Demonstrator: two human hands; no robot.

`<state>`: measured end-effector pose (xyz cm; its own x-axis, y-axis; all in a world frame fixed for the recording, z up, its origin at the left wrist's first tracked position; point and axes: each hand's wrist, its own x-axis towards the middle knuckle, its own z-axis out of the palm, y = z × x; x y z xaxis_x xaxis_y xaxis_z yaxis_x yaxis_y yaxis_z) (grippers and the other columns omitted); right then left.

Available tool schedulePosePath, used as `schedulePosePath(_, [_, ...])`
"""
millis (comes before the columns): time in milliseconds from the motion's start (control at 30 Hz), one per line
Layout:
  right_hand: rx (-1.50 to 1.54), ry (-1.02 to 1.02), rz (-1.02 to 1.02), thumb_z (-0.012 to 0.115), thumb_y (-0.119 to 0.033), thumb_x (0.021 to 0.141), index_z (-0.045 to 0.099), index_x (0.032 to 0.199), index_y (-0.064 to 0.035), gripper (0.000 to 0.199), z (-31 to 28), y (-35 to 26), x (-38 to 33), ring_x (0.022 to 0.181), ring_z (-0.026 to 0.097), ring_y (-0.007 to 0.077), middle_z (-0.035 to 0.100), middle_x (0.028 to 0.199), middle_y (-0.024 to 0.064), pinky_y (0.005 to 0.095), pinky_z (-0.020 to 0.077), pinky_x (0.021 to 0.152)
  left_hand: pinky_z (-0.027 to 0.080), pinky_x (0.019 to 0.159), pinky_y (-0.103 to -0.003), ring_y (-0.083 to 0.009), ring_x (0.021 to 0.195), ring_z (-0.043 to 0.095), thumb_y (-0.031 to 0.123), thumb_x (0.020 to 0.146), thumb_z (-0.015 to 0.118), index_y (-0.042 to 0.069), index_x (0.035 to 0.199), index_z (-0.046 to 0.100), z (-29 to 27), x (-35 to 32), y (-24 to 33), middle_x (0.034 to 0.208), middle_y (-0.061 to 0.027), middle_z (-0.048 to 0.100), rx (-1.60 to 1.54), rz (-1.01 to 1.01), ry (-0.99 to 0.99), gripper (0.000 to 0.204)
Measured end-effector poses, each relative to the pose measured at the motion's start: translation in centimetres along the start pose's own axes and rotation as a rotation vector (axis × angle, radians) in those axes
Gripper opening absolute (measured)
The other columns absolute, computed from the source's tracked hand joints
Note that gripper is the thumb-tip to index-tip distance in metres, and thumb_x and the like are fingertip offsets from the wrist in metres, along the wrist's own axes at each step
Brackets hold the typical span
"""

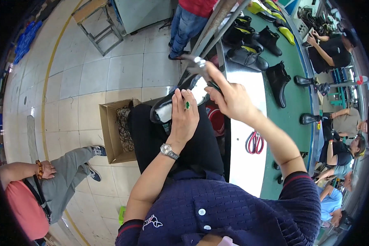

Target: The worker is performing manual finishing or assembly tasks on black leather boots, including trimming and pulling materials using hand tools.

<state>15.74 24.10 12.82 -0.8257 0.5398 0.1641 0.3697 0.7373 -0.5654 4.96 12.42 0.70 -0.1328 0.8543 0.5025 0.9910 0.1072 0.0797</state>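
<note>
A black shoe [162, 114] lies sole-up across my lap, with a whitish underside. My left hand [185, 115] presses on it, its fingers laid together over the underside and a green-stoned ring on one finger. Pincers [199, 61] with a shiny metal head are gripped in my right hand [232, 99], just above the far end of the shoe. Motion blurs the head of the pincers, and a dark part of the handle [214, 85] shows under my fingers. My thumb and palm on the left are partly hidden from sight.
To my right runs a green-topped bench [289, 131] bearing several black boots [278, 84] and red-handled scissors [255, 143] on its white edge. A cardboard box [110, 135] of dark stringy scraps stands by my left leg. People sit or stand on both sides; a stool [97, 30] is ahead.
</note>
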Motion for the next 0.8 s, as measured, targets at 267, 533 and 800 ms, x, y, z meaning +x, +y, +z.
schedulePosePath(267, [-0.214, -0.094, -0.041, 0.055, -0.019, 0.093, 0.023, 0.149, -0.016, 0.064, 0.0, -1.3, -0.4, 0.055, 0.062, 0.0389, 0.061, 0.062, 0.0204, 0.0477, 0.0478, 0.052, 0.045, 0.099, -0.048, -0.0472, 0.117, 0.05, -0.004, 0.083, 0.055, -0.016, 0.115, 0.054, -0.1, -0.4, 0.0, 0.119, -0.0275, 0.049, -0.123, -0.057, 0.084, 0.034])
schedulePosePath(533, [-0.419, -0.324, 0.089, 0.056, -0.021, 0.093, 0.028, 0.148, -0.0195, 0.061, 1.8, 0.3, -1.2, 0.054, 0.06, 0.039, 0.06, 0.061, 0.0178, 0.0489, 0.0467, 0.054, 0.037, 0.102, -0.045, -0.0367, 0.121, 0.043, 0.016, 0.072, 0.077, -0.009, 0.133, 0.038, -4.1, 0.1, -2.2, 0.127, -0.0217, 0.046, -0.196, -0.216, -0.354, 0.076])
schedulePosePath(800, [-0.378, -0.312, 0.181, 0.058, -0.008, 0.09, 0.025, 0.149, -0.0153, 0.068, 4.8, -0.7, -2.8, 0.062, 0.064, 0.037, 0.065, 0.074, 0.0212, 0.0454, 0.0507, 0.061, 0.032, 0.109, -0.051, -0.0446, 0.124, 0.041, 0.018, 0.086, 0.064, -0.013, 0.136, 0.035, -2.2, -1.8, -1.1, 0.133, -0.0278, 0.041, 0.057, -0.068, -0.203, 0.066])
